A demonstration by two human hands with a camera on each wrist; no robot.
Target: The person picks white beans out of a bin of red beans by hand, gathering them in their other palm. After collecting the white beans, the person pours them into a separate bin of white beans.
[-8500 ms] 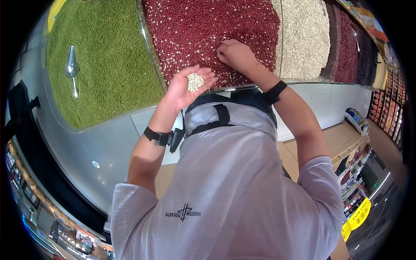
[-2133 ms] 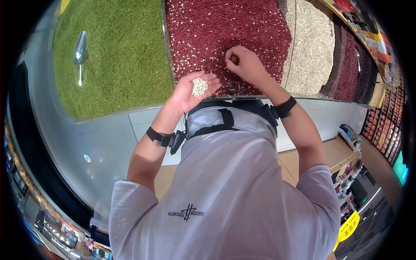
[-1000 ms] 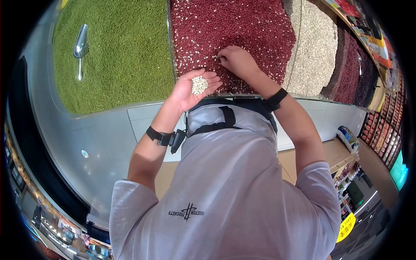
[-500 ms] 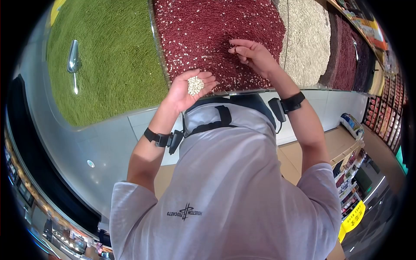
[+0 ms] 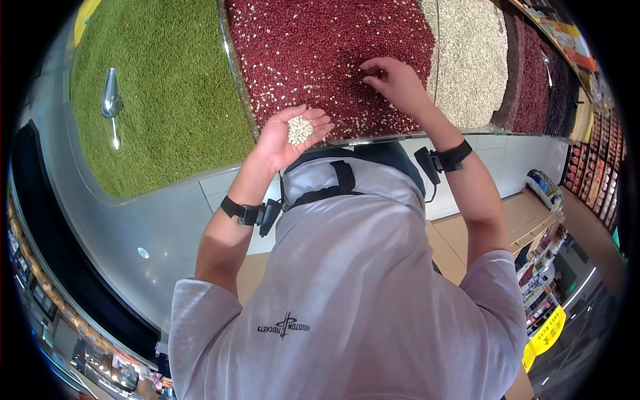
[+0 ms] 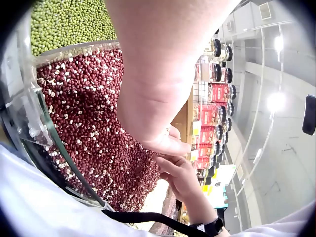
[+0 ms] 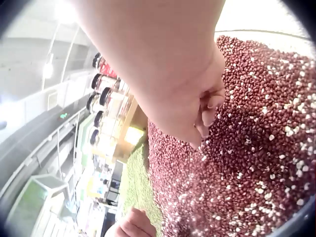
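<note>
My left hand (image 5: 283, 137) lies palm up over the near edge of the red beans (image 5: 333, 40), its fingers extended. A small heap of white kernels (image 5: 300, 131) rests in that palm. Above the red beans, to the right, my right hand (image 5: 400, 83) hovers with thumb and forefinger apart; nothing shows between them in the head view. The right wrist view has this hand (image 7: 202, 108) with fingers bent loosely, fingertips close over the beans. Many white kernels (image 7: 301, 170) are scattered among the red beans.
Green beans (image 5: 157, 87) fill the bin to the left, with a metal scoop (image 5: 110, 97) lying on them. A clear divider (image 5: 233, 67) separates the two bins. Pale grains (image 5: 470, 63) lie to the right, then darker beans. Shelves of jars (image 6: 212, 116) stand beyond.
The right hand was down at the beans a second ago, then lifted and turned; now its thumb and forefinger are farther apart. The left hand keeps its heap, while the head view shifts slightly.
</note>
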